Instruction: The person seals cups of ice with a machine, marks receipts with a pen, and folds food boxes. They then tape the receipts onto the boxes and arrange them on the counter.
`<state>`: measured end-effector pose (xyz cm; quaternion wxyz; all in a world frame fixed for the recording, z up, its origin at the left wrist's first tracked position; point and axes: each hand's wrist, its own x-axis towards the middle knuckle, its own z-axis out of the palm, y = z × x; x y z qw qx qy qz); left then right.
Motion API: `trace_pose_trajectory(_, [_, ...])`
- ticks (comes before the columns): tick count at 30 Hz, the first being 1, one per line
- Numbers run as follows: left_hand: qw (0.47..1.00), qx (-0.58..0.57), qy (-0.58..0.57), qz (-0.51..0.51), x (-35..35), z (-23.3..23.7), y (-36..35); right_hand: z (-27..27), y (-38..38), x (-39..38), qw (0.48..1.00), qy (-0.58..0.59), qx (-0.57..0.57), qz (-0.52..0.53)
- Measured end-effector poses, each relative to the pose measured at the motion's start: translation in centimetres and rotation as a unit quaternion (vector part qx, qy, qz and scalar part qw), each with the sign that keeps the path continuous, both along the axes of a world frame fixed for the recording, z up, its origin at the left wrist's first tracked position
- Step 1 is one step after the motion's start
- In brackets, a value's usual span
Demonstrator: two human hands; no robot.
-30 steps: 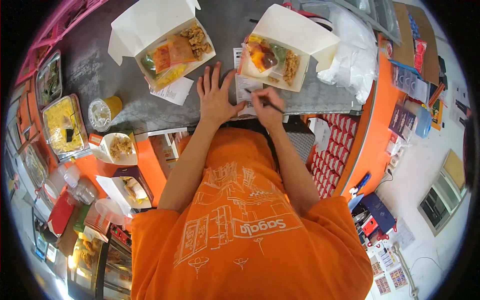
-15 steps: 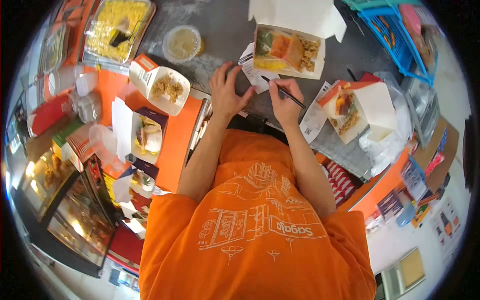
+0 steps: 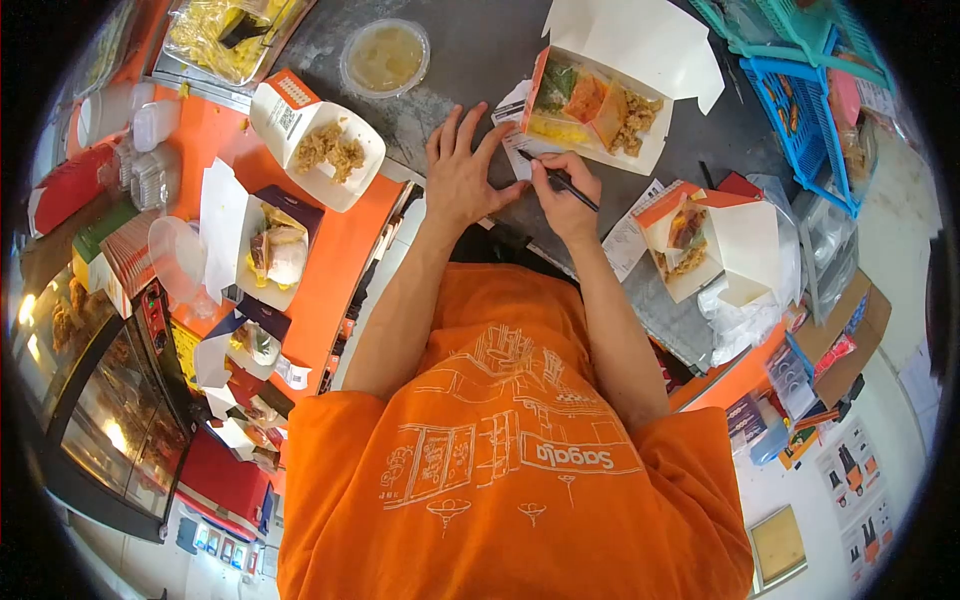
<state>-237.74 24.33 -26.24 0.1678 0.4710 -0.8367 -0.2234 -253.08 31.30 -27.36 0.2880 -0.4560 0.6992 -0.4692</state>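
Note:
My left hand (image 3: 466, 182) rests on the dark counter with its fingers spread, its fingertips and thumb beside a printed receipt (image 3: 517, 143). A slim black pen (image 3: 588, 204) is gripped in my right hand (image 3: 567, 200), its tip at the receipt. The receipt is partly tucked against an open paper meal box (image 3: 655, 158) holding yellow rice, greens, an orange-red portion and crispy brown pieces. To the right of my right hand, a second receipt (image 3: 627, 245) lies beside another open box (image 3: 722, 262) with food inside.
A lidded round cup (image 3: 385, 58) stands beyond my left hand. On the orange counter (image 3: 330, 240) to the left are a paper tray (image 3: 345, 190) of crispy pieces and an open box (image 3: 225, 240). Blue baskets (image 3: 830, 165) stand at the far right, a glass food warmer (image 3: 120, 430) at the left.
The camera view has shifted, so the boxes and counters sit differently in the picture. Both hands keep nearly the same pose, the pen still at the receipt.

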Motion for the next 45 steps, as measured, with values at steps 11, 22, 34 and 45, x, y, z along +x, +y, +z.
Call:
trace_pose_trajectory(11, [1.000, 0.000, 0.004, 0.002, 0.0, 0.1, 0.0, 0.6, 1.6, -1.0, 0.998, 0.060, -0.017, 0.012])
trace_pose_trajectory(22, [0.999, 0.019, -0.019, 0.023, -1.2, 1.1, -0.2, 6.4, -1.2, -10.0, 0.966, 0.114, 0.100, -0.208])
trace_pose_trajectory(34, [0.996, 0.026, -0.078, 0.026, -2.0, 2.0, -3.1, 2.9, -4.5, -16.5, 0.945, 0.194, 0.265, 0.017])
trace_pose_trajectory(45, [0.954, -0.001, 0.149, 0.259, 5.0, 4.1, 8.2, 9.6, -5.6, -11.0, 0.974, 0.195, 0.113, -0.012])
